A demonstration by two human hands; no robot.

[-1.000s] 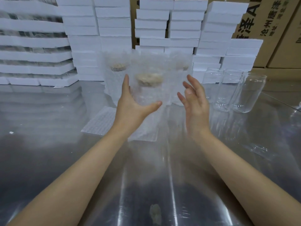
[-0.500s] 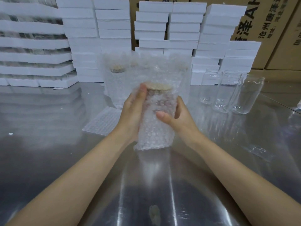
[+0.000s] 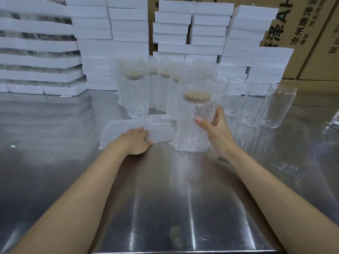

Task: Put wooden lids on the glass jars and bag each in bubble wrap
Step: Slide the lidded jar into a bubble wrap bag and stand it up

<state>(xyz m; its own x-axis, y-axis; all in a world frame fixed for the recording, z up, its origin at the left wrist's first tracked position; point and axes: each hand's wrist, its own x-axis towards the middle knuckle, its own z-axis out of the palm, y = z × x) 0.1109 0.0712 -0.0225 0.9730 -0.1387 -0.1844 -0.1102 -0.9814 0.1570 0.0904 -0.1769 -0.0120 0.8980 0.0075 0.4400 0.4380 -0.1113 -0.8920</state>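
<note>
The bagged jar [image 3: 190,132] (wooden lid [image 3: 196,96] fitted) stands on the table [image 3: 55,162], gripped by the right hand [image 3: 216,129]. The left hand [image 3: 135,142] lies on the flat bubble-wrap bags [image 3: 157,125]; whether it pinches one cannot be determined. Bare jars [image 3: 256,103] stand near, to the right.

White foam stacks [image 3: 209,30], cartons [image 3: 311,33], steel table [image 3: 55,162]

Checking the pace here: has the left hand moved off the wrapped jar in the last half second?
Yes. The left hand moved left and down, off the bagged jar and onto the flat bubble wrap bags lying beside it.
</note>
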